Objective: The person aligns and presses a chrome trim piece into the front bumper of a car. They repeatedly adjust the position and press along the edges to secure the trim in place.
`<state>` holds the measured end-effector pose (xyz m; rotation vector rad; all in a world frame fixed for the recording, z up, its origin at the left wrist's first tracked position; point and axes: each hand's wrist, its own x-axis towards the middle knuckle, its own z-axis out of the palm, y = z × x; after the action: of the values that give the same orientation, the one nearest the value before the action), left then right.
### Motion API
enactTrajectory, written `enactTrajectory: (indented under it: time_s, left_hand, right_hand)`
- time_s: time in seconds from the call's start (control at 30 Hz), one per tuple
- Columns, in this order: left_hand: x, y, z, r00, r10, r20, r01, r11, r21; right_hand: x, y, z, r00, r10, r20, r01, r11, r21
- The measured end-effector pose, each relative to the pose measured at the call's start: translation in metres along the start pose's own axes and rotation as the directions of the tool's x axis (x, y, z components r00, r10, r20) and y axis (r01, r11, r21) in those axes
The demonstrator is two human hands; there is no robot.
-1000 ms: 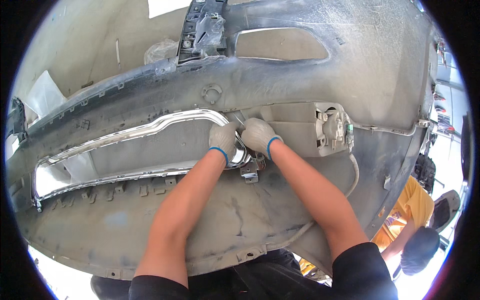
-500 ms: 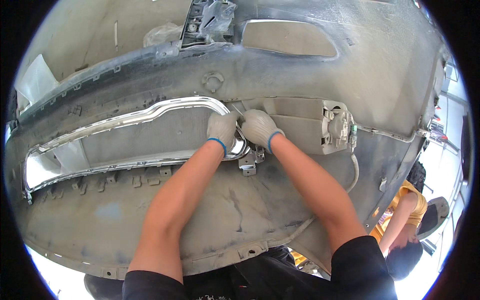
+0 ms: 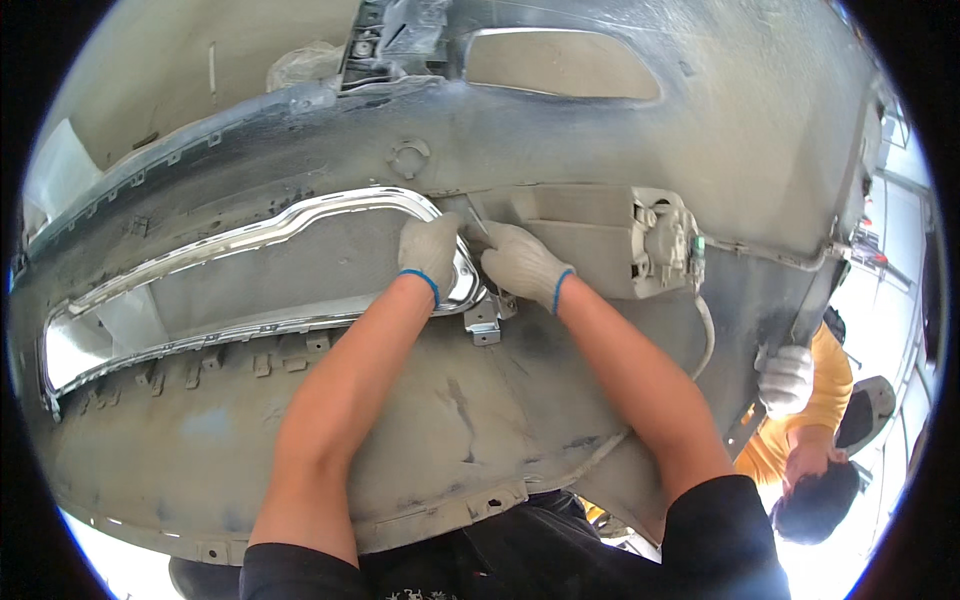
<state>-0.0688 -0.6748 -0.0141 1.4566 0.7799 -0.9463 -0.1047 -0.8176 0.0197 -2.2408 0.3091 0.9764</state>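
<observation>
A long chrome trim frame (image 3: pixel 300 213) lies on the inner side of a dusty grey car bumper cover (image 3: pixel 350 430). My left hand (image 3: pixel 430 248), in a pale knit glove with a blue cuff, is closed on the frame's right end. Just right of it, my right hand (image 3: pixel 522 265), gloved the same way, has its fingers bent in a pinch. A thin pointed metal piece (image 3: pixel 475 215) sticks up at those fingertips; its lower end is hidden. Below the hands is a small metal bracket (image 3: pixel 484 325).
A lamp housing (image 3: pixel 665 240) with a cable (image 3: pixel 708 335) sits right of my hands. Small clips (image 3: pixel 262 365) line the bumper below the frame. At the right edge, a co-worker in a yellow shirt (image 3: pixel 830 375) rests a gloved hand (image 3: pixel 785 380) on the bumper.
The view has shifted slightly. My right hand has drawn a little away from my left, opening a small gap. The co-worker's gloved hand has come onto the bumper's right edge.
</observation>
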Motion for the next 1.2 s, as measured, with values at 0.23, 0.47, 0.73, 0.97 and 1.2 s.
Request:
enactTrajectory:
  time_s: [0.23, 0.47, 0.73, 0.97, 1.2]
  left_hand:
    - [0.014, -0.017, 0.003, 0.996, 0.087, 0.007, -0.083, 0.968, -0.236]
    - [0.011, -0.009, 0.0, 0.989, -0.07, 0.134, 0.116, 0.921, -0.373]
    - [0.024, -0.018, -0.002, 0.998, -0.039, -0.057, 0.033, 0.994, -0.106]
    - [0.014, -0.009, 0.003, 0.986, -0.088, -0.14, 0.087, 0.996, -0.019]
    - [0.01, -0.004, 0.004, 0.983, -0.096, -0.153, 0.095, 0.995, -0.016]
  right_hand:
    - [0.02, -0.021, -0.01, 0.998, -0.04, 0.052, 0.053, 0.958, -0.282]
    - [0.045, -0.102, -0.102, 0.943, -0.121, 0.31, 0.332, 0.397, -0.855]
    - [0.058, -0.077, -0.079, 0.843, -0.177, 0.508, 0.533, 0.144, -0.834]
    - [0.067, -0.058, -0.058, 0.739, -0.229, 0.634, 0.67, 0.15, -0.727]
    - [0.074, -0.069, -0.054, 0.765, -0.132, 0.631, 0.644, 0.156, -0.749]
